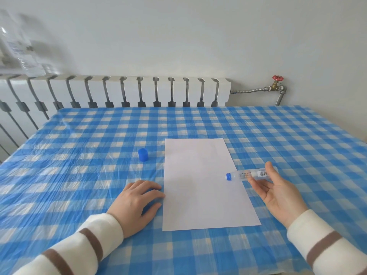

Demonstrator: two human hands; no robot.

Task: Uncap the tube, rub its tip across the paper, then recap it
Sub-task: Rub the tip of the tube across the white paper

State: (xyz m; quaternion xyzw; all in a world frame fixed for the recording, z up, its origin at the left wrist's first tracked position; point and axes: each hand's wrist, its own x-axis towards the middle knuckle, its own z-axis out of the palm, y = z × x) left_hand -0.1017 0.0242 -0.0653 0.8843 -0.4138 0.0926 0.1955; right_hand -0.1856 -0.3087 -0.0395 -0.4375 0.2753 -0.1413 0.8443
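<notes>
A clear tube (246, 175) with a blue tip lies across the fingers of my right hand (278, 191), pinched between thumb and fingertips, palm up. Its blue tip (228, 177) points left and hovers over the right edge of the white paper (200, 185). The blue cap (143, 154) stands alone on the cloth, left of the paper's upper part. My left hand (137, 201) rests palm down on the tablecloth, its fingertips at the paper's left edge, holding nothing.
The table wears a blue and white checked plastic cloth (79, 155). A white radiator (119, 92) runs along the wall behind, with a pipe and a red valve (277, 78) at the right. A plastic bag (19, 48) hangs at top left.
</notes>
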